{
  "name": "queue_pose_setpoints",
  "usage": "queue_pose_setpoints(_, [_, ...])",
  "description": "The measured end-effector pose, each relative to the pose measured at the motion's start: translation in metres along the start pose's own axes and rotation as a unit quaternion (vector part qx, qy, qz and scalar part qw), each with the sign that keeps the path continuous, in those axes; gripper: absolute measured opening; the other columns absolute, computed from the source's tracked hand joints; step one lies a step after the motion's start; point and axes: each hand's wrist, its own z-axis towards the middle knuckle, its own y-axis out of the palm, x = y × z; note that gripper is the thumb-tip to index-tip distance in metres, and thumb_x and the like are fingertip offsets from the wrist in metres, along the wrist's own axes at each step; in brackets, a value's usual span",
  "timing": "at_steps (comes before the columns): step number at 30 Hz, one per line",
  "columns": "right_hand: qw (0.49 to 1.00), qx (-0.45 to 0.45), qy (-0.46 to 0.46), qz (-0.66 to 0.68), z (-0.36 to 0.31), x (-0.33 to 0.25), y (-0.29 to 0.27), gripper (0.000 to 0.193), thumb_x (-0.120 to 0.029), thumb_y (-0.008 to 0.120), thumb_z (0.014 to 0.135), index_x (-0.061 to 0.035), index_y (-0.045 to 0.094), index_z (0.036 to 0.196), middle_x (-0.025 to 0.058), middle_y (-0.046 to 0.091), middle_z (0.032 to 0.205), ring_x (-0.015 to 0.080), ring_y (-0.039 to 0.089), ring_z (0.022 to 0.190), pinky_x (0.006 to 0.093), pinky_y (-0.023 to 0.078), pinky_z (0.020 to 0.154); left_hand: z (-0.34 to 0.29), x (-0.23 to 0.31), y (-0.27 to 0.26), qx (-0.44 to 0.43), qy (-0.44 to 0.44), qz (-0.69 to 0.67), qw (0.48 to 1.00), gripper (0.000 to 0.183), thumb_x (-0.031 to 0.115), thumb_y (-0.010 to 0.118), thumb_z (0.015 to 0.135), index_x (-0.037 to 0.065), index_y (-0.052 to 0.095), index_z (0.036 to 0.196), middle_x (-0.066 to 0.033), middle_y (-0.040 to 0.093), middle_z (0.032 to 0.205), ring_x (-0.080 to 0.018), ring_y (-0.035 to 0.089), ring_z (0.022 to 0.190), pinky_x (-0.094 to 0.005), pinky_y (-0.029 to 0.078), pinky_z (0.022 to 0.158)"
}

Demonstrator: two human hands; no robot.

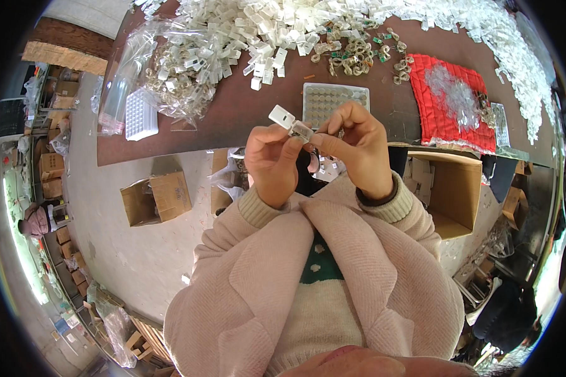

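My left hand (271, 164) grips a small white plastic case (283, 117) between thumb and forefinger, above the near edge of the table. The case is hinged open: a white half with a dark slot points up and left, and a clearer half lies by my thumbs. My right hand (361, 151) is closed in a pinch at the clearer half, its thumb touching or nearly touching that end. Whatever its fingers hold is hidden. Just beyond my hands lies a shallow tray (336, 85) with rows of round grey discs.
White plastic pieces (258, 31) are heaped along the table's far side. Coiled wire parts (352, 60) lie beyond the tray. On the left are a clear bag of parts (185, 81) and a white ribbed block (141, 116); on the right, a red cloth (431, 116). Cardboard boxes (172, 195) stand below.
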Motion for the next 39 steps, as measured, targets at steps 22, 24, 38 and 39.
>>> queue_pose_setpoints(22, [0.817, 0.12, -0.221, -0.519, 0.003, 0.01, -0.052, 0.024, 0.003, 0.07, 0.083, -0.0036, 0.071, 0.106, 0.014, 0.071, 0.098, 0.027, 0.07, 0.08, 0.0345, 0.056, 0.071, 0.004, -0.009, -0.025, 0.06, -0.163, -0.103, 0.979, 0.012, 0.011, 0.06, 0.1, 0.006, 0.057, 0.11, -0.0153, 0.068, 0.109, -0.022, 0.068, 0.091, -0.0394, 0.054, 0.09])
queue_pose_setpoints(24, [0.797, 0.139, -0.223, -0.544, 0.012, 0.015, -0.069, 0.019, 0.004, 0.068, 0.084, -0.0034, 0.072, 0.102, 0.0133, 0.071, 0.095, 0.0301, 0.069, 0.083, 0.0345, 0.055, 0.074, 0.005, -0.011, -0.026, 0.051, -0.179, -0.131, 0.974, 0.013, 0.007, 0.061, 0.099, 0.006, 0.057, 0.111, -0.0144, 0.068, 0.106, -0.0223, 0.067, 0.09, -0.038, 0.054, 0.085])
queue_pose_setpoints(38, [0.746, 0.093, -0.189, -0.631, 0.026, 0.038, -0.08, 0.018, -0.001, 0.07, 0.08, -0.0065, 0.065, 0.096, 0.0103, 0.064, 0.09, 0.0323, 0.064, 0.085, 0.0411, 0.052, 0.071, 0.003, -0.021, -0.031, 0.036, -0.211, -0.145, 0.966, 0.013, 0.006, 0.059, 0.1, 0.005, 0.058, 0.113, -0.0184, 0.067, 0.109, -0.0199, 0.067, 0.086, -0.0361, 0.056, 0.084])
queue_pose_setpoints(39, [0.754, 0.093, -0.183, -0.624, 0.027, 0.037, -0.079, 0.019, -0.001, 0.069, 0.08, -0.0067, 0.065, 0.097, 0.0106, 0.064, 0.09, 0.0326, 0.064, 0.085, 0.0414, 0.052, 0.071, 0.003, -0.021, -0.03, 0.034, -0.211, -0.142, 0.967, 0.013, 0.006, 0.059, 0.1, 0.005, 0.057, 0.113, -0.0185, 0.067, 0.109, -0.02, 0.067, 0.086, -0.036, 0.056, 0.084])
